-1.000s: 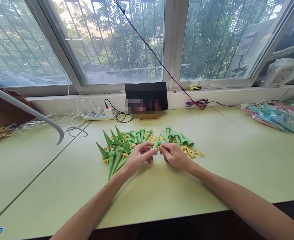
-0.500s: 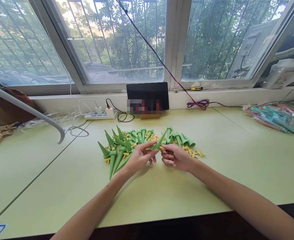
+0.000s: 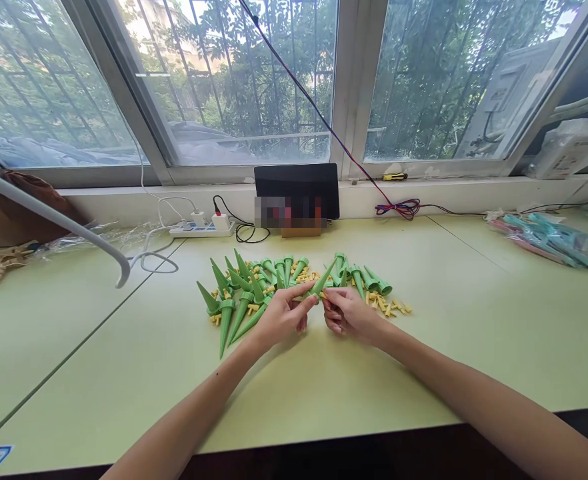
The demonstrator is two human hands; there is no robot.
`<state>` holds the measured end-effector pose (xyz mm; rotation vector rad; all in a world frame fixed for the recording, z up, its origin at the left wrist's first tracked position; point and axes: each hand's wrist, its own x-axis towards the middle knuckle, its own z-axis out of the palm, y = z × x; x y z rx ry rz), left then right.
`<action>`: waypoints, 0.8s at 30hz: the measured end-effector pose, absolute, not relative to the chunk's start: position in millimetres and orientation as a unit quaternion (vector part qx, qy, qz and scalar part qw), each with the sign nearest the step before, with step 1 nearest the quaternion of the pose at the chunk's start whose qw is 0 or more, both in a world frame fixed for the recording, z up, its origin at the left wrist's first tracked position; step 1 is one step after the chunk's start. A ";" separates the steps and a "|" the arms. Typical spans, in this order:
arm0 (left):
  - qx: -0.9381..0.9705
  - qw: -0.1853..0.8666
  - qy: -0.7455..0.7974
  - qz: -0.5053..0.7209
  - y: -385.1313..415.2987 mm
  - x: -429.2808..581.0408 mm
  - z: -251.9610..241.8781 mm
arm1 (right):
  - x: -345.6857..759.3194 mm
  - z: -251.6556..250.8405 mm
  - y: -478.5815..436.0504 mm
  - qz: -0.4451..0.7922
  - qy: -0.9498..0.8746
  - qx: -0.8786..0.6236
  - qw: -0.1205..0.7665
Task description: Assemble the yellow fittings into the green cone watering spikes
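My left hand (image 3: 287, 312) is closed on a green plastic plant watering spike (image 3: 323, 280), whose pointed end tilts up and to the right. Close against the spike's base, my right hand (image 3: 353, 312) pinches a small yellow valve (image 3: 323, 295), mostly covered by the fingers. Behind and left of my hands lie several green spikes (image 3: 241, 313), some with yellow valves at their caps. More green spikes (image 3: 357, 279) rest behind my right hand, beside loose yellow valves (image 3: 387, 307).
A dark-screened tablet (image 3: 297, 187) leans by the window wall. A white power strip (image 3: 203, 228) with cables is left of it. Bagged pink and teal items (image 3: 549, 240) lie at the far right. A white curved tube (image 3: 59, 220) reaches in from the left.
Both hands stay together at the spike's base, with only slight finger movement at the right hand. The whole view has shifted very slightly.
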<state>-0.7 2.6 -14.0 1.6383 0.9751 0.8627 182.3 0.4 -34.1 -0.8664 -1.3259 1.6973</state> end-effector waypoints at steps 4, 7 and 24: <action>0.662 0.527 0.408 0.343 1.5 1.3 -11.8 | 182.4 -36.4 -1.3 0.412 -0.688 -0.424 0.420; 0.653 0.540 0.419 0.327 0.3 2.0 -9.1 | 184.1 -38.2 -1.5 0.252 -0.761 -0.435 0.410; 0.638 0.559 0.406 0.341 3.8 -0.3 -15.9 | 182.5 -32.8 -0.4 0.596 -0.583 -0.383 0.398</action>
